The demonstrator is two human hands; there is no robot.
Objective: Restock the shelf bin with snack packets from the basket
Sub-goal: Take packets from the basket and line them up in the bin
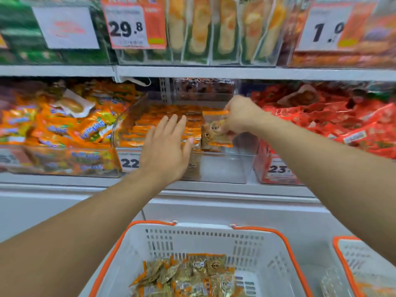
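Snack packets, small, orange-edged with clear windows (216,133), are gripped in a small bunch by the right hand (240,116), fingers curled round their upper part, over the right half of the clear plastic shelf bin (225,168). How many packets the hand holds cannot be told; motion blur smears their print. The left hand (166,146) is flat, fingers straight and spread, palm down on the stacked packets filling the bin's left half; whether it presses or only hovers just above is unclear. The bin's front right corner shows bare clear wall. The price label (129,161) on the bin's front is partly hidden by the left wrist; only "22" reads.

Below, the white perforated plastic basket with orange rim (285,239) holds loose packets of the same kind (188,275) at its near end, cut off by the lower frame edge. A second basket (351,254) is cut off at the right corner.

Neighbouring bins hold orange-and-yellow wrapped sweets (64,125) on the left and red packets (342,125) on the right.
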